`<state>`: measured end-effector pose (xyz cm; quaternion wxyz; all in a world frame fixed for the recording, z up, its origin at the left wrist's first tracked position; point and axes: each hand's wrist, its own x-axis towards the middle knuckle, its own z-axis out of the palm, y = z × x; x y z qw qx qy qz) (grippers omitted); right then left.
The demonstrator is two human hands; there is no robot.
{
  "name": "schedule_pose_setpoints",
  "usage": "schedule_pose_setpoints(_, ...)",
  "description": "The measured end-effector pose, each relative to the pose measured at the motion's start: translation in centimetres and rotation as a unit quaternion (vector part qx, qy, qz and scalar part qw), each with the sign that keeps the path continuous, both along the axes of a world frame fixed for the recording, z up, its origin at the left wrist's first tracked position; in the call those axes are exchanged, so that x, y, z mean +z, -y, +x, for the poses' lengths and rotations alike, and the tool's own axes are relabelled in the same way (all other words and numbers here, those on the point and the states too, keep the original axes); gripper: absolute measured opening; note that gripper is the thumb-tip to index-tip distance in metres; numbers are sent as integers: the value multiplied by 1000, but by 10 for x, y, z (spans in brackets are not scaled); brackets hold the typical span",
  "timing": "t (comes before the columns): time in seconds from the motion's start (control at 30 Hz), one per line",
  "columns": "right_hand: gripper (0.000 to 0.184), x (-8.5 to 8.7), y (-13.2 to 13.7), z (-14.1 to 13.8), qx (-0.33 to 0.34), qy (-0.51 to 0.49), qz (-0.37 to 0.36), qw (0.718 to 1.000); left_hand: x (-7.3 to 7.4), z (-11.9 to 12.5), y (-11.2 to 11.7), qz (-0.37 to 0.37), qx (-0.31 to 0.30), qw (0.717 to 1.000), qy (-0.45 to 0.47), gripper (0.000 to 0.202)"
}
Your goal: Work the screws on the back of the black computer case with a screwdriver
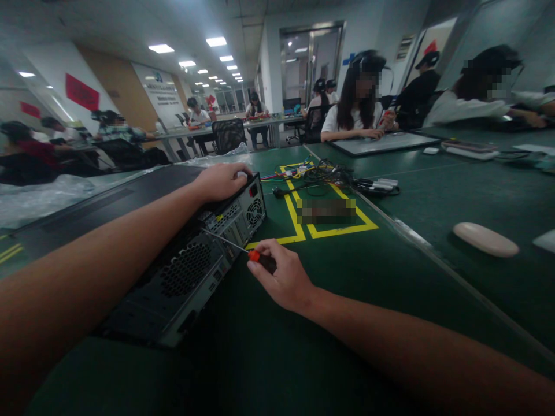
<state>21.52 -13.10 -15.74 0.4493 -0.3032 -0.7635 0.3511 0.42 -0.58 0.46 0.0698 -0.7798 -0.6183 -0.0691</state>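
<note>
A black desktop computer case [191, 271] lies on its side on the green table [338, 346], its perforated rear panel facing me. My left hand [223, 180] rests closed over the case's far top corner, near the fan grille [255, 212]. My right hand [284, 274] is wrapped round the red-and-black handle of a screwdriver [249, 252]. The thin metal shaft points left and its tip touches the rear panel.
Yellow tape marks a rectangle [329, 222] beyond the case. A tangle of coloured cables [323, 173] lies behind it. A white oval object [485, 238] sits at the right. Clear plastic wrap [39, 199] lies at the left. Several people work at neighbouring tables.
</note>
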Motion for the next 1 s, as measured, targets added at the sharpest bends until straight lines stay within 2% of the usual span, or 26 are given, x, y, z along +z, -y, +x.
schedule_pose_setpoints(0.6,19,0,0,0,-33,17,37,999,1,2,2,-2,4,1000,6,58)
schedule_pose_setpoints(1.0,24,3,1,2,-18,20,44,999,-1,-2,-1,1,-6,1000,8,59)
